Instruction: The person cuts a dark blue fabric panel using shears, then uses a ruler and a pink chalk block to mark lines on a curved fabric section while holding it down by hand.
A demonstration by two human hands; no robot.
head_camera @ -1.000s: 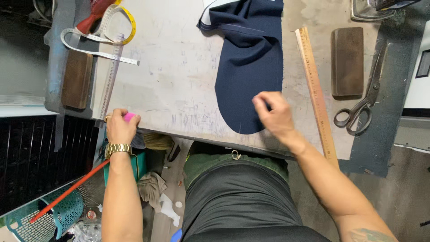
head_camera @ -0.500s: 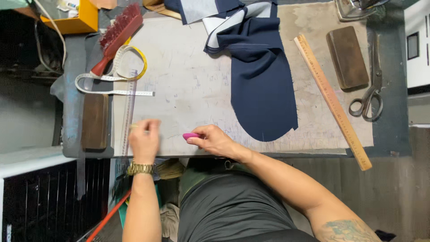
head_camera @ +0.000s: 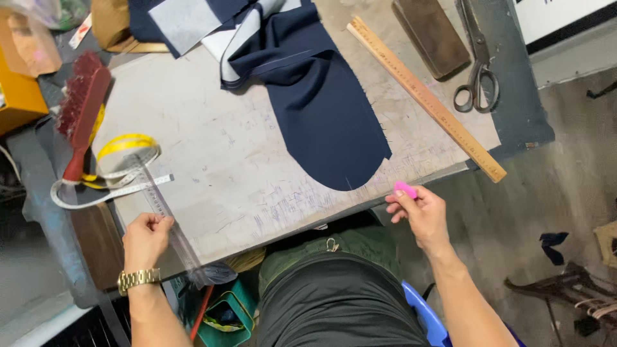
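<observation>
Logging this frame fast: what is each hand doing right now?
Left hand: closed on the clear plastic ruler at the table's near edge.
Right hand: closed, pinching the pink tailor's chalk in its fingertips.

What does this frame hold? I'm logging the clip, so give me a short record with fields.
Setting: worn grey work table, seen from above
Left hand: grips a clear ruler at the table's near edge
Right hand: pinches a pink chalk off the table's near edge
Cloth: navy fabric piece, rounded end toward the person
Nearby: wooden ruler, scissors, red brush, tape measure
</observation>
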